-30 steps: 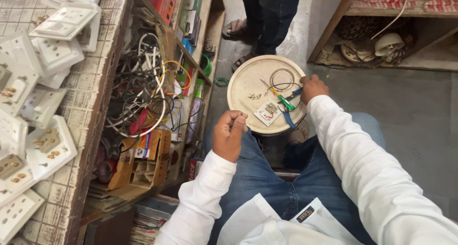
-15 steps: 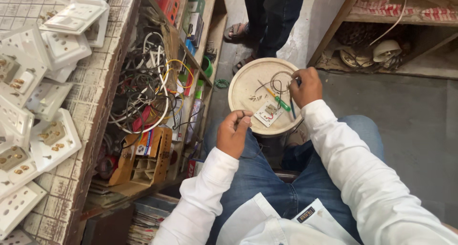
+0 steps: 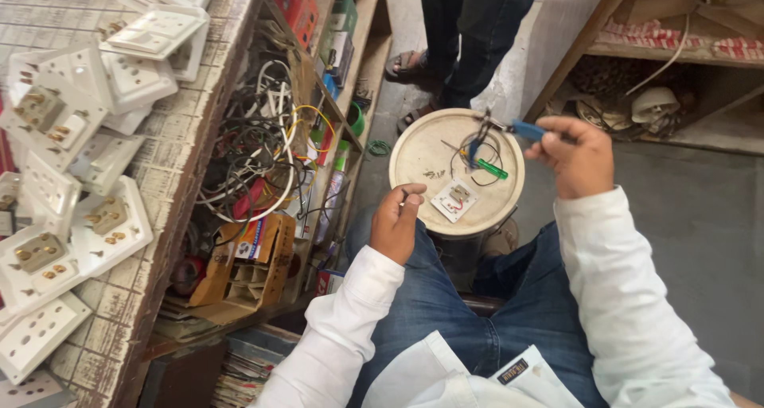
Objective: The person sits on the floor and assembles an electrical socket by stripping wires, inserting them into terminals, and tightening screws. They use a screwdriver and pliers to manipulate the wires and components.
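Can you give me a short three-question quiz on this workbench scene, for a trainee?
1. True or false: the right hand holds a blue-handled tool over the round cream stool top.
2. What lies nearest the left hand on that top? A) a white switch plate B) a red cup C) a book
3. Fill in: the screwdriver lying among the black wire has a ___ handle.

Key:
1. True.
2. A, the white switch plate.
3. Green.
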